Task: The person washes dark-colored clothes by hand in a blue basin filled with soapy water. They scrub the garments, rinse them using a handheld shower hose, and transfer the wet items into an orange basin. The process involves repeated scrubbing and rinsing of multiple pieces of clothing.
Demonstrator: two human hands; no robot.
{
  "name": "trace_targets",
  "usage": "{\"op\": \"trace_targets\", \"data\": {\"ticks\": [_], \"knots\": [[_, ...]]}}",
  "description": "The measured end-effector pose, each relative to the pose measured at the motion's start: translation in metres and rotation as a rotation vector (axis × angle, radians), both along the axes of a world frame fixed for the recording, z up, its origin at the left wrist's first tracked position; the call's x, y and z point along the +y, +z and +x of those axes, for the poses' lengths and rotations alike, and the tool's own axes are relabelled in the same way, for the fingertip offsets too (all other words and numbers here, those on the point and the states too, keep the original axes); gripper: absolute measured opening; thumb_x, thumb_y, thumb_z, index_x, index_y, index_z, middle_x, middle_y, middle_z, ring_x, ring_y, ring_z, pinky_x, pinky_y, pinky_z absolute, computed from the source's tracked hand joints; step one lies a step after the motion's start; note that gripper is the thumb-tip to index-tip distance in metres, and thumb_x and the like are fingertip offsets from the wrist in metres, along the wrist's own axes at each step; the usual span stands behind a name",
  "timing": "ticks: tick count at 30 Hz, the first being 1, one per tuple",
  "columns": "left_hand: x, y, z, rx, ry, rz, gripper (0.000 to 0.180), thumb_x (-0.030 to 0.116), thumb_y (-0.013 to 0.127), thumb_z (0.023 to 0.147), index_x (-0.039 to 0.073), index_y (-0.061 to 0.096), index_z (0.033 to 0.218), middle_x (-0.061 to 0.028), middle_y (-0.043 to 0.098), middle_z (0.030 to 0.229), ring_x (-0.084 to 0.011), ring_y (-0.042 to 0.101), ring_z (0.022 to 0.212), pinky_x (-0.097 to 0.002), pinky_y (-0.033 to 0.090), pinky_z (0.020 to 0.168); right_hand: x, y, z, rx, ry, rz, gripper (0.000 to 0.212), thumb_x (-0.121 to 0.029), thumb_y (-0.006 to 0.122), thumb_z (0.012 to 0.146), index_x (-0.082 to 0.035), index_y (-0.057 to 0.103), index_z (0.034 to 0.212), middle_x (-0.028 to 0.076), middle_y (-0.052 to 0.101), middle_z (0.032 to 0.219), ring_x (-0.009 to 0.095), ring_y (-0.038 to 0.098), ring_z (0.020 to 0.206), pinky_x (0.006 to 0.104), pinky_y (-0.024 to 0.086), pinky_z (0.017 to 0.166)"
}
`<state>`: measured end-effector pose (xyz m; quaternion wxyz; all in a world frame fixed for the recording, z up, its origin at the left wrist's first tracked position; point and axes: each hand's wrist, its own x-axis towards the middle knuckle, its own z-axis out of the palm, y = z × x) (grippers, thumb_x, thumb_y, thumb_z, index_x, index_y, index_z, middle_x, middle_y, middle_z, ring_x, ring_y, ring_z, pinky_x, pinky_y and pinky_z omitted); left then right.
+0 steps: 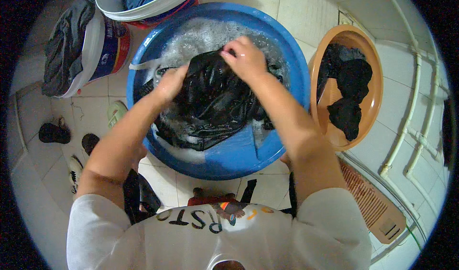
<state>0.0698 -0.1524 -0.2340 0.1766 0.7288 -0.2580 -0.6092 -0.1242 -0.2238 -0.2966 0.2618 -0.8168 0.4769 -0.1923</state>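
White shirt, both hands with grip on black cloth, blue tub, tiled floor

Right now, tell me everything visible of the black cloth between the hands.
The black cloth looks like wet, pliable fabric with a sheen, bunched into loose folds; whether it is one piece cannot be told. It lies in the blue tub with whitish suds around it. The right hand pinches its upper edge; the left hand touches its left side, its grip unclear.
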Motion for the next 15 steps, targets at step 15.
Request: {"op": "trace_targets", "data": {"ticks": [15], "knots": [[0.017, -0.054, -0.024, -0.822, -1.125, -0.258, 0.056, 0.049, 0.042, 0.082, 0.013, 0.041, 0.125, -0.017, 0.029, 0.134, -0.0356, 0.04, 0.115, -0.043, 0.036, 0.092, 0.033, 0.012, 0.001, 0.638, 0.33, 0.24, 0.06, -0.044, 0.06, 0.069, -0.023, 0.045, 0.122, 0.016, 0.036, 0.129, 0.034, 0.04, 0.114, 0.0517, 0.03, 0.093]]}}
